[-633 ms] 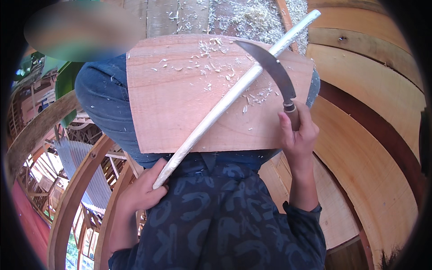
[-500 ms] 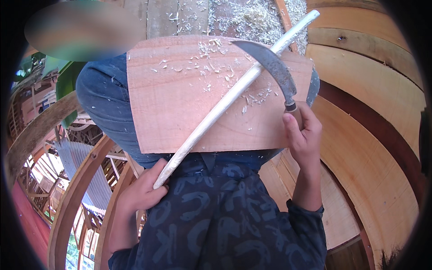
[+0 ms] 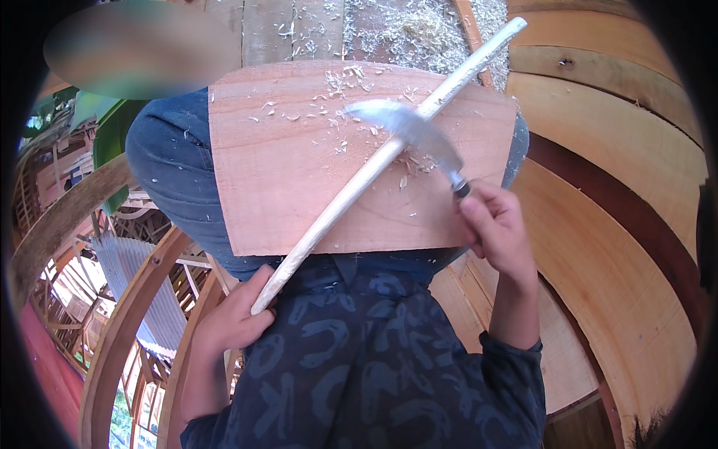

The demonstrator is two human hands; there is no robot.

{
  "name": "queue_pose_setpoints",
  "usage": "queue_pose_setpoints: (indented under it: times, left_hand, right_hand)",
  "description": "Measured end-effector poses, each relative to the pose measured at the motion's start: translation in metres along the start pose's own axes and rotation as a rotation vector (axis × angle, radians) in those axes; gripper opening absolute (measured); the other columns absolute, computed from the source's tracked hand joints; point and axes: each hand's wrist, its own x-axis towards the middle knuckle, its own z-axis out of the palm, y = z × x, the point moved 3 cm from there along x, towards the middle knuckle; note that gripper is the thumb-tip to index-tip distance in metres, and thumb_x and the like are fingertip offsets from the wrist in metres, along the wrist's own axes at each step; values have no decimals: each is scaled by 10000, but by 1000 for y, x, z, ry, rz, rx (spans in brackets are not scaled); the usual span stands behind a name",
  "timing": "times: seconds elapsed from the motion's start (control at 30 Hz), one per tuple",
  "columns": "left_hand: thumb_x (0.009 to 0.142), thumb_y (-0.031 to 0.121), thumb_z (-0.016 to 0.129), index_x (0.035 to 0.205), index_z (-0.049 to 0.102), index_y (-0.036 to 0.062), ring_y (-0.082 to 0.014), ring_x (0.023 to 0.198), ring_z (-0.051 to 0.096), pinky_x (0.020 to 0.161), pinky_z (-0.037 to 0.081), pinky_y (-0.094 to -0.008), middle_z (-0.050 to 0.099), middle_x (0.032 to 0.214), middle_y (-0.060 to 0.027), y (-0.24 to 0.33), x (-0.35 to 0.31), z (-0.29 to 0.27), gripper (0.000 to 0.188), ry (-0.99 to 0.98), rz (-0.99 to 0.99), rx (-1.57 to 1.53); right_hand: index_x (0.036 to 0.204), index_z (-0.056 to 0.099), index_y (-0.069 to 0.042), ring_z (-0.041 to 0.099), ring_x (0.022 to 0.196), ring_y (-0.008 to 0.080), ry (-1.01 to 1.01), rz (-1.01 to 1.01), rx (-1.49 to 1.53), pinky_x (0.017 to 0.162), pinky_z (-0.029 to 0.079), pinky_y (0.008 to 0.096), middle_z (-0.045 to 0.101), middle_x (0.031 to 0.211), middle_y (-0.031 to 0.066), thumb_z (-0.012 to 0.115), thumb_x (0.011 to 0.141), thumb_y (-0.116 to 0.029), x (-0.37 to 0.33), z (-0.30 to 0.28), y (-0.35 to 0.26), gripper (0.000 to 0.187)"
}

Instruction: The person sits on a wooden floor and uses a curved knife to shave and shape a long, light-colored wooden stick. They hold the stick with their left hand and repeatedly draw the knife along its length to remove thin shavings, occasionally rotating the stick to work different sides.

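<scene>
My left hand [image 3: 241,314] is closed round the near end of a long pale peeled stick [image 3: 340,203]. The stick slants away to the far right, over a flat wooden board [image 3: 269,179] laid across my lap. In my right hand [image 3: 495,228] is the short handle of a sickle [image 3: 441,148], its curved blade pointing left. The blade crosses over the stick near the middle of the board and is slightly blurred by motion; whether its edge touches the wood I cannot tell. Small curled shavings [image 3: 351,78] lie scattered on the board.
A heap of shavings [image 3: 430,37] covers the plank floor beyond the board. Curved wooden planks [image 3: 621,217] rise along my right side. Bent wooden ribs [image 3: 127,322] stand at my left, with corrugated metal sheeting [image 3: 146,288] below them.
My right hand has drawn the sickle toward me and left, so its blade now crosses the stick lower down. The left hand and the stick have barely moved.
</scene>
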Motion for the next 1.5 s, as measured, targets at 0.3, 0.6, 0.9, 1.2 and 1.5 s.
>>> queue_pose_setpoints:
  times: [0.3,0.6,0.9,1.2,1.5]
  left_hand:
    - [669,34,489,1058,466,14,-146,787,465,709,412,-283,467,875,-51,7,4,0,390,-27,-30,-81]
    - [678,130,535,1133,458,14,-129,789,459,708,416,-269,467,908,-44,3,3,-4,476,-49,-43,-64]
    - [671,153,506,1113,454,6,-150,747,463,661,414,-286,466,862,-53,-1,2,-7,469,-57,7,10]
    - [657,202,527,1127,450,1,-150,759,464,669,417,-287,468,880,-51,4,2,-4,517,-49,-61,-84]
    - [651,193,525,1136,457,6,-140,777,468,680,422,-279,473,906,-46,7,0,-5,524,-25,-85,-94]
  right_hand:
    - [909,606,4,442,490,63,489,-453,-403,449,325,214,541,601,-13,645,886,-164,4,0,16,174]
    - [826,583,1,395,536,25,13,-72,-149,481,319,210,449,582,-50,636,890,-183,-8,11,-1,202]
    - [780,532,-31,359,379,24,44,60,102,352,266,193,429,513,-42,542,950,-228,-1,14,5,260]
    - [808,588,3,388,522,16,683,-375,-359,473,328,205,449,573,-43,629,907,-237,9,-25,1,262]
    - [717,523,-46,365,403,16,98,-6,23,364,262,198,445,526,-42,578,932,-233,6,-2,2,291]
